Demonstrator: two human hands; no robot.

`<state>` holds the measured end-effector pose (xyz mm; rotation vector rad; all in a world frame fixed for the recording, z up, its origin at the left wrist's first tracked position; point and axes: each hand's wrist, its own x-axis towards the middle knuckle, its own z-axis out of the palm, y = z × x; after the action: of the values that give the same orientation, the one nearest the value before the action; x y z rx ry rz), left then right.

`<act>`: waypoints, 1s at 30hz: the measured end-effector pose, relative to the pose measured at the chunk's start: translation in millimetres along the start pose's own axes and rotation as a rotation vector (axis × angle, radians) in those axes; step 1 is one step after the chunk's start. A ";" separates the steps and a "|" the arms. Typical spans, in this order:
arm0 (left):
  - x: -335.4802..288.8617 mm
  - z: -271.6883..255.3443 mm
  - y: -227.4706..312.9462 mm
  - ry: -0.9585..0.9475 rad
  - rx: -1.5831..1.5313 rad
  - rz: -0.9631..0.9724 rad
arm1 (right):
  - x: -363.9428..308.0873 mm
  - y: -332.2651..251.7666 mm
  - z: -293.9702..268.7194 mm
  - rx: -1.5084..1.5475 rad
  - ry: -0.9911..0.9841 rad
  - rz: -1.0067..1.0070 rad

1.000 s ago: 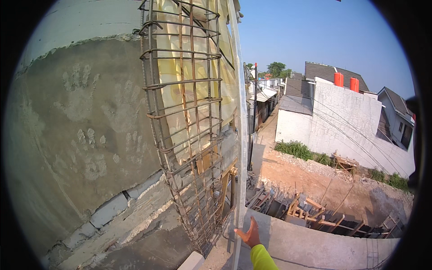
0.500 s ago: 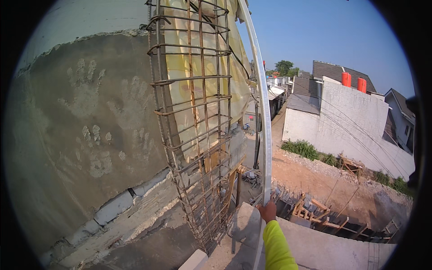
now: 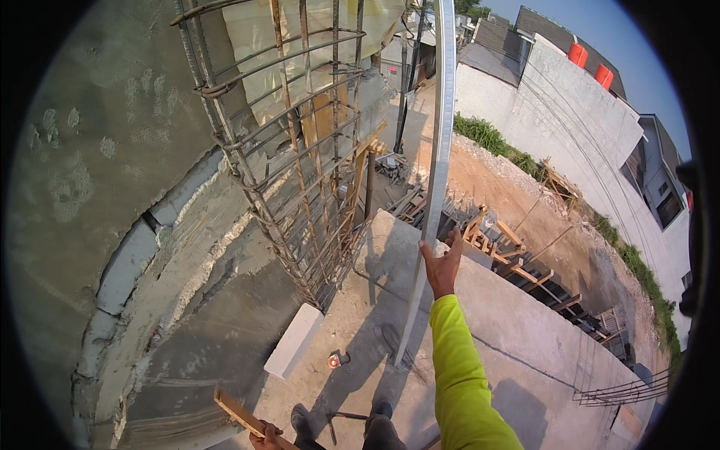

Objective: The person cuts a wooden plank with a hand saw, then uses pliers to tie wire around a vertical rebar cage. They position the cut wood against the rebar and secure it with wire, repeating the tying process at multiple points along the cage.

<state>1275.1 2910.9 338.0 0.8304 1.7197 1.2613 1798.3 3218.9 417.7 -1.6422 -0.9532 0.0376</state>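
Observation:
A long silver metal straightedge [image 3: 437, 150] stands nearly upright, its foot on the concrete slab. Beside its lower half is my right hand [image 3: 442, 264], in a bright yellow-green sleeve. The fingers point up and are spread, with the thumb at the bar's edge; the hand is not wrapped round it. At the bottom edge my left hand [image 3: 266, 438] grips a narrow wooden board [image 3: 238, 412] that slants up to the left. Left of the straightedge rises a rusty rebar column cage [image 3: 289, 150], with pale yellow sheeting [image 3: 262, 64] behind it.
A plastered grey wall [image 3: 82, 225] fills the left. A white block [image 3: 295, 341] and a small red-and-white object [image 3: 335, 361] lie on the slab [image 3: 517, 330] near my feet. Past the slab's right edge, timber formwork [image 3: 510, 259] stands at a lower level. Rebar rods [image 3: 626, 390] stick out lower right.
My view has tilted down, bringing my feet, the slab and my left hand with the board into sight. My right hand was closed round the straightedge; now its fingers are spread.

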 end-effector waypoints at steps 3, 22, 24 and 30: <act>9.4 41.7 14.3 -0.128 -0.206 -0.042 | -107.2 -20.4 -38.9 0.208 -0.359 0.105; 271.2 146.7 -294.1 -0.514 1.447 0.166 | -596.1 79.6 -61.5 0.018 -0.710 1.419; 311.9 146.3 -331.2 -0.462 1.587 0.176 | -606.7 86.7 -57.3 0.040 -0.702 1.465; 366.5 164.0 -385.7 -0.428 1.533 0.164 | -606.8 85.3 -36.9 0.033 -0.678 1.698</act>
<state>1247.0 3189.1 -143.5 1.8933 2.0557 -0.4404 1459.7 2830.4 84.1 -1.9671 0.2676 1.7863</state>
